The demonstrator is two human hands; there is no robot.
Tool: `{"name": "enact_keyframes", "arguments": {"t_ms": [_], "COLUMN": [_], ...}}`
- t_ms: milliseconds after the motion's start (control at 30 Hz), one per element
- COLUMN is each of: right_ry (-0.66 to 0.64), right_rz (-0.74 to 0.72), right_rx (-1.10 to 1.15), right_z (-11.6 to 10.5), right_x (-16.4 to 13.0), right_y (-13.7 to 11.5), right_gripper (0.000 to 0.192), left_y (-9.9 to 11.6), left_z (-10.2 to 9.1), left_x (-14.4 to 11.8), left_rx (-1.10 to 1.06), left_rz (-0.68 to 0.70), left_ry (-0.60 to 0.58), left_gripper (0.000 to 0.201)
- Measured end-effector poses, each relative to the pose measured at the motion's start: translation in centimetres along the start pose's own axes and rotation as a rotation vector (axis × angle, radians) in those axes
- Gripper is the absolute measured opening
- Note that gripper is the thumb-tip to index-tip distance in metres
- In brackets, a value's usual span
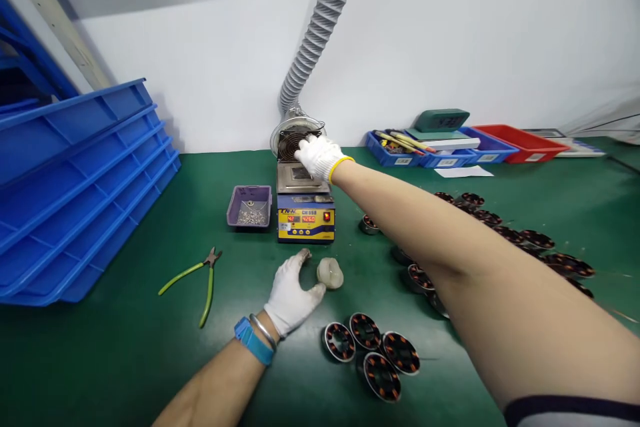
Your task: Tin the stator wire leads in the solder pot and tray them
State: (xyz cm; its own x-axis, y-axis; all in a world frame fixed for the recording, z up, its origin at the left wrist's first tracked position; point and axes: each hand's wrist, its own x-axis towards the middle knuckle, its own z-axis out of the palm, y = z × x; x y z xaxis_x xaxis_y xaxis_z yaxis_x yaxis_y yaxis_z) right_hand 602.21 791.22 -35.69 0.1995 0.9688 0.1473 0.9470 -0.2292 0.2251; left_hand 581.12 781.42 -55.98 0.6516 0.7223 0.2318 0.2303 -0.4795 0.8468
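My left hand (293, 297), in a white glove, rests on the green bench with thumb and forefinger apart. Its thumb tip lies against or very close to a round, pale, translucent lump (330, 273). My right hand (320, 157), gloved with a yellow cuff, is stretched out over the top of a solder pot (306, 225) with a yellow front and red digits. Its fingers are curled; whatever they hold is hidden. Behind the pot stands a round metal extractor hood (277, 140). Several motor stators, black rings with copper windings, lie nearby, one being this stator (383, 377).
Green-handled cutters (210, 283) lie open at left, near a purple tray (230, 213) of small metal bits. Stacked blue crates (85, 200) stand far left. A grey hose (320, 27) rises from the hood. Blue bins (447, 160) and a red bin (535, 147) line the wall.
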Motion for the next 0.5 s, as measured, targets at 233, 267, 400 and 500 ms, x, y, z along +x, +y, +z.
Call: {"name": "enact_keyframes", "arguments": {"t_ms": [233,267,400,500], "right_ry": [-0.041,-0.045,-0.054,-0.041], "right_rz": [0.21,0.237,0.252,0.281], "right_rx": [0.204,0.242,0.302,0.328], "right_z": [-1.3,-1.1,0.4,0.7], "right_x": [1.2,1.5,2.4,2.3], "right_y": [3.2,3.3,2.7,2.3], "right_gripper": [0.055,0.058,0.058,0.061], "left_y": [-0.1,0.0,0.1,-0.1], "left_z": [0.0,-0.1,-0.1,0.0], "left_x": [0.6,0.6,0.5,0.5], "left_rx": [-0.014,-0.011,-0.017,-0.038], "left_rz": [-0.008,-0.011,-0.013,-0.006], "left_ry": [-0.002,-0.005,-0.003,0.009], "left_gripper": [0.06,0.06,0.058,0.055]}}
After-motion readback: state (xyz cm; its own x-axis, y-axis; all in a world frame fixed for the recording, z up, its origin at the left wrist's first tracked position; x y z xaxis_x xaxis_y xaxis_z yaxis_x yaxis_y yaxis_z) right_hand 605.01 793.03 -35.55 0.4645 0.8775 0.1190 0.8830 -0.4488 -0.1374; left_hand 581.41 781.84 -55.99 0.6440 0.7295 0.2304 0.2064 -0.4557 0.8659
